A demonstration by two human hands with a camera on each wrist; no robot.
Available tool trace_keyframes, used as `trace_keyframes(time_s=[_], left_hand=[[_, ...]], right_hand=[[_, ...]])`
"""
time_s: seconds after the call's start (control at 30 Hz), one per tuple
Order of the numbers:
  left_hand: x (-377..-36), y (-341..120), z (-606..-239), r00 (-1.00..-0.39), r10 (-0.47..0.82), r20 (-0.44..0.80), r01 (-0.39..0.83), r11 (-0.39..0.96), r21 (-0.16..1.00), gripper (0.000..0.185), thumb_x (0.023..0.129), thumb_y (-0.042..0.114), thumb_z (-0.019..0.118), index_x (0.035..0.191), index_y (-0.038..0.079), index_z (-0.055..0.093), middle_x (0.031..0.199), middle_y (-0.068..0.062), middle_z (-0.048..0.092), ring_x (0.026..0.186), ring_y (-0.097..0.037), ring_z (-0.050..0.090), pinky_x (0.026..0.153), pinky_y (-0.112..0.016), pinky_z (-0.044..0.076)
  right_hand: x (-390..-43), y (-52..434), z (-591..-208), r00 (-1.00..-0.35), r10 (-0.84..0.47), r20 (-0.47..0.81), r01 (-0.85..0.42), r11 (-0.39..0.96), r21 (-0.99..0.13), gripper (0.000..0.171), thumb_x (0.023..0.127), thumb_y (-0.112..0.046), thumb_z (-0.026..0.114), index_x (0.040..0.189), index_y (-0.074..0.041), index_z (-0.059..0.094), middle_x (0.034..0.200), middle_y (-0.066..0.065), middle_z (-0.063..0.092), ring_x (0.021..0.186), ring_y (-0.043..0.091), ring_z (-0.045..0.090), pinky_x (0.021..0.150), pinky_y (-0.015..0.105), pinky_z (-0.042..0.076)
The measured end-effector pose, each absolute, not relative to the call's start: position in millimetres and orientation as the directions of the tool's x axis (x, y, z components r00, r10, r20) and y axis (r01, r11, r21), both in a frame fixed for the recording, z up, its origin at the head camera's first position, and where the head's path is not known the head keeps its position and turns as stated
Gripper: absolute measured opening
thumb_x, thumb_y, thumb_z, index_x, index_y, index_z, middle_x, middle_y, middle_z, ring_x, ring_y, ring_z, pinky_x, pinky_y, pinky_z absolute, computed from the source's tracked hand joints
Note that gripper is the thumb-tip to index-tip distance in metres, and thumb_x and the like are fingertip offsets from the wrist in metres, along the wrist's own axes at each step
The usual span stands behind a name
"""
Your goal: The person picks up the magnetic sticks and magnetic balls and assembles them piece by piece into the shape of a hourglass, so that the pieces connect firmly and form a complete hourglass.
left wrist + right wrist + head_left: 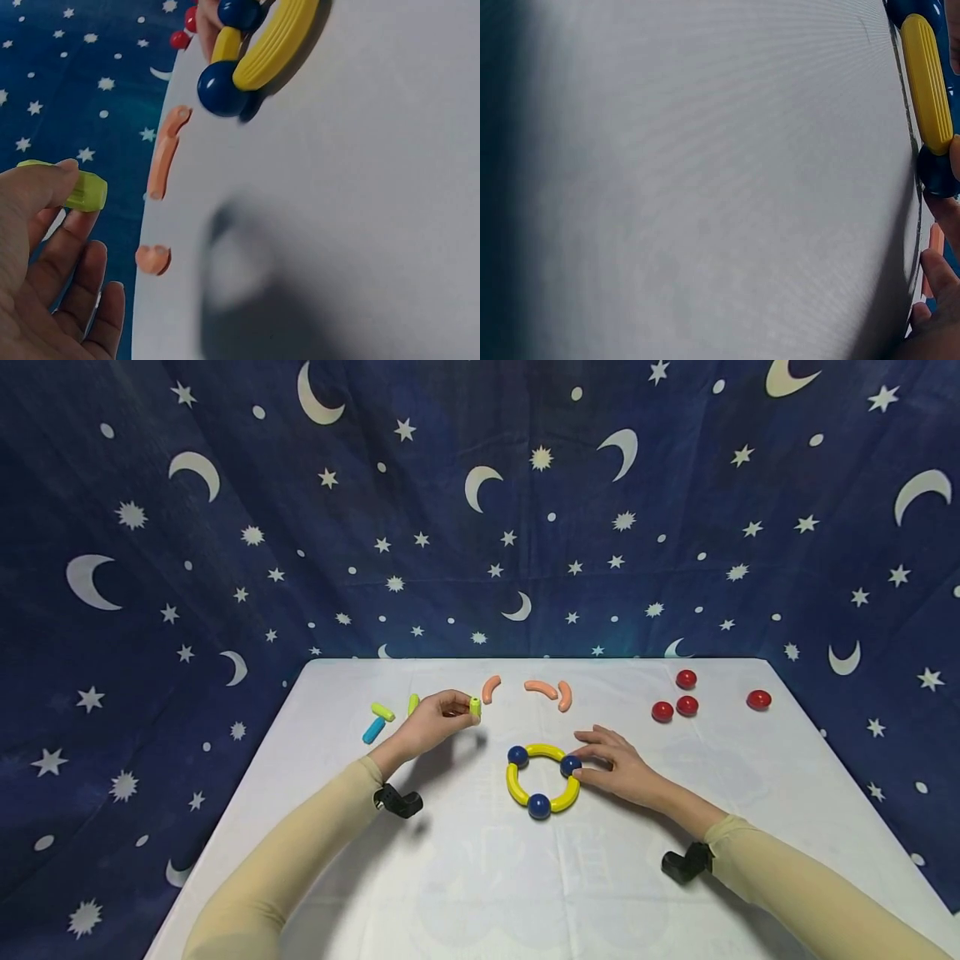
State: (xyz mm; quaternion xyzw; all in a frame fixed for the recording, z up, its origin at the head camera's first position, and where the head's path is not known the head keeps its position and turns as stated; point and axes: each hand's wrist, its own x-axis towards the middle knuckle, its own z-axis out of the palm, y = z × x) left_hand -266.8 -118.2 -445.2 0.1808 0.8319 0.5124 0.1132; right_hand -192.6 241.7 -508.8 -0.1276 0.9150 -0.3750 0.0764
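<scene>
From my distant seat, my left hand's grip [437,722] pinches a lime-green, stubby, plastic-looking rod [475,707] toward ten o'clock from a yellow-and-blue, plastic-looking ring [514,785]; slack pressure could drop it. My right hand's grip [618,772] pinches the ring's two-o'clock blue ball [567,766]; tugging might separate it.

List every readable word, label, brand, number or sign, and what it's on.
No readable words, labels, brands or numbers in any view.
White cloth-covered table: faint grey marks, too faint to read.
Dark blue fabric backdrop: printed pale moons, stars and dots; no lettering.
Lime-green rod in the left hand, yellow curved rods, dark blue balls: none seen.
</scene>
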Motion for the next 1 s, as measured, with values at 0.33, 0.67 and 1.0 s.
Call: trace_keyframes(time_s=[0.33,0.67,1.0], left_hand=[[-254,-105,-450,-0.878,0.478,0.024,0.243,0.402,0.883,0.025,0.095,0.024,0.076,0.117,0.012,0.071,0.107,0.001,0.070,0.103,-0.017,0.065,0.095,-0.038,0.051],[-247,-93,-454,-0.843,0.537,0.018,0.264,0.383,0.885,0.029,0.095,0.025,0.075,0.120,0.010,0.070,0.112,0.001,0.070,0.106,-0.016,0.063,0.099,-0.038,0.049],[-244,-87,-459,-0.823,0.568,0.005,0.275,0.390,0.879,0.028,0.096,0.024,0.075,0.120,0.012,0.070,0.114,0.002,0.069,0.108,-0.015,0.063,0.099,-0.038,0.049]], right_hand=[[-192,242,-508,-0.953,-0.300,-0.044,-0.182,0.682,-0.709,0.036,0.091,-0.044,0.076,0.119,-0.021,0.075,0.155,0.010,0.046,0.153,0.039,0.013,0.114,0.073,0.008],[-192,244,-510,-0.953,-0.300,-0.040,-0.184,0.678,-0.712,0.037,0.091,-0.044,0.076,0.119,-0.021,0.075,0.155,0.010,0.045,0.153,0.039,0.013,0.114,0.073,0.007],[-193,243,-509,-0.952,-0.302,-0.039,-0.187,0.679,-0.710,0.037,0.091,-0.044,0.076,0.119,-0.021,0.075,0.155,0.010,0.046,0.153,0.039,0.013,0.114,0.073,0.008]])
